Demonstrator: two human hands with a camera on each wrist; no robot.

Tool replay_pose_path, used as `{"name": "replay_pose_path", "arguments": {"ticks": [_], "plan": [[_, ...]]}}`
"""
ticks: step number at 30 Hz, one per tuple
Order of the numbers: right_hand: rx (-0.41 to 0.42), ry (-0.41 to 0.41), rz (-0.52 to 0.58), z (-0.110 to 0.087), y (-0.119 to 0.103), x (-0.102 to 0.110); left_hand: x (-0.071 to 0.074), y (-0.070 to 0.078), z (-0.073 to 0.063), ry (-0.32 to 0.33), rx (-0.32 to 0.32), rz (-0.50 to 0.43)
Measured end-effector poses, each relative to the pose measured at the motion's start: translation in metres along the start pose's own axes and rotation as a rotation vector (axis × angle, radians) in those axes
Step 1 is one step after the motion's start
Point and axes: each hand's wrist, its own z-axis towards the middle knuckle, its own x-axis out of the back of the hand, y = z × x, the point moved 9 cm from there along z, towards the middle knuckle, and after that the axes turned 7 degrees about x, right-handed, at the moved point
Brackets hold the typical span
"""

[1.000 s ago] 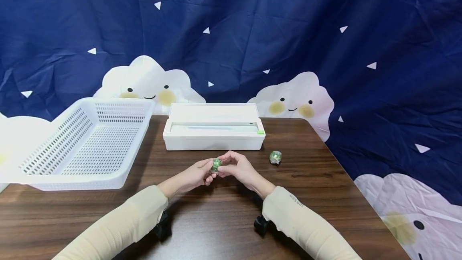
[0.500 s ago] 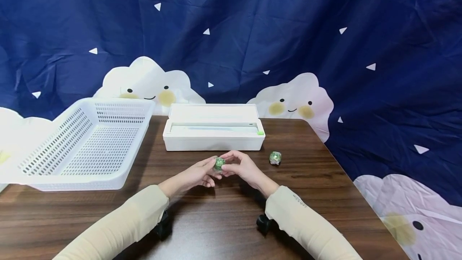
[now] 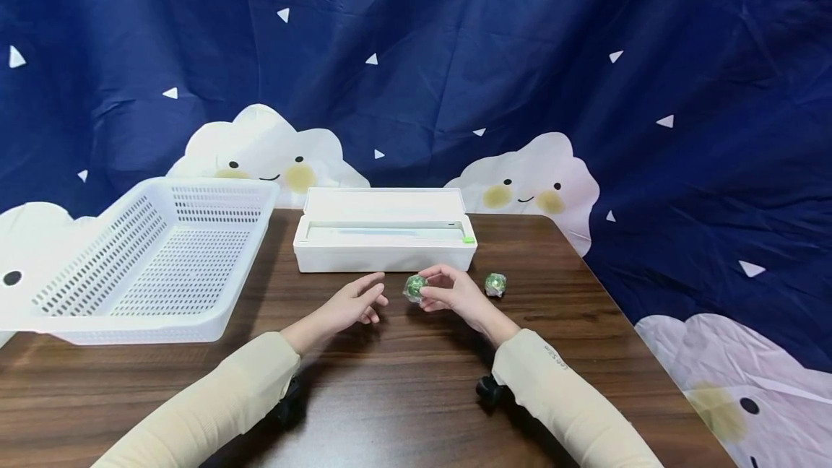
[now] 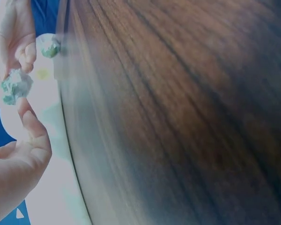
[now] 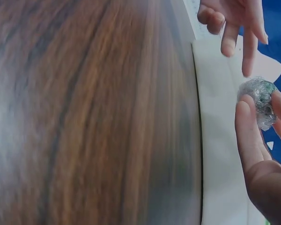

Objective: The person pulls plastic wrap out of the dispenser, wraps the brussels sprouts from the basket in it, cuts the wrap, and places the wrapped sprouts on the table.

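A small green ball wrapped in crinkled clear film (image 3: pixel 414 287) is pinched between the thumb and fingers of my right hand (image 3: pixel 458 297), just above the table in the head view. To its left, my left hand (image 3: pixel 347 305) holds nothing; its fingers are loosely extended toward the ball, with a gap between. The right wrist view shows the wrapped ball (image 5: pixel 258 101) in my right thumb and fingers, left fingertips (image 5: pixel 247 65) close to it. A second green wrapped ball (image 3: pixel 495 284) lies on the table right of my right hand.
Behind the hands stands a long white box (image 3: pixel 386 258), probably a cling film dispenser, with its lid up and a green tab at the right. A white perforated basket (image 3: pixel 214 331) occupies the left of the brown wooden table (image 3: pixel 390 410). A blue cloud-patterned curtain (image 3: pixel 416 35) hangs behind.
Both hands held the wrapped ball before. My left hand has let go and drawn back left, while my right hand has carried the ball a little to the right.
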Motion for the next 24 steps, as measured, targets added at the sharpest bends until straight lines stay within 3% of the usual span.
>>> {"name": "replay_pose_path", "arguments": {"ticks": [14, 24], "plan": [[-0.024, 0.057, -0.016, -0.003, 0.001, 0.029, 0.022, -0.002, -0.001, 0.131, -0.023, 0.118], [-0.010, 0.086, -0.177, -0.004, 0.004, 0.048, 0.036, 0.002, -0.005, 0.238, -0.051, 0.216]]}}
